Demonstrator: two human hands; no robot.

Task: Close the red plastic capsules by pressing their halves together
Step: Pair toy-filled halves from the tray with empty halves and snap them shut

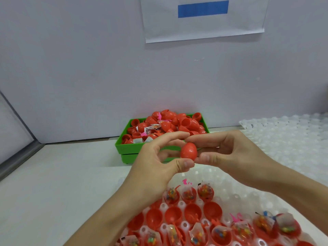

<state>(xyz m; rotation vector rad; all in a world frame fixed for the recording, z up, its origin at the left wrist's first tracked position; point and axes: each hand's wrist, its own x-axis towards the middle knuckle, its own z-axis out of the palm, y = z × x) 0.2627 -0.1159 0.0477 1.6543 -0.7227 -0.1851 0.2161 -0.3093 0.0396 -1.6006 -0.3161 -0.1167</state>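
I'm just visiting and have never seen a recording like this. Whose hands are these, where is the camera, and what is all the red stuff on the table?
There is no robot here. A person wears a camera on the head, so you look down at their own hands. The left hand and right hand together pinch one red capsule, which looks closed. Behind them, a green bin is piled with loose red halves. In front lies a clear plastic tray whose pockets hold open red halves, several containing small packets of sweets and toys.
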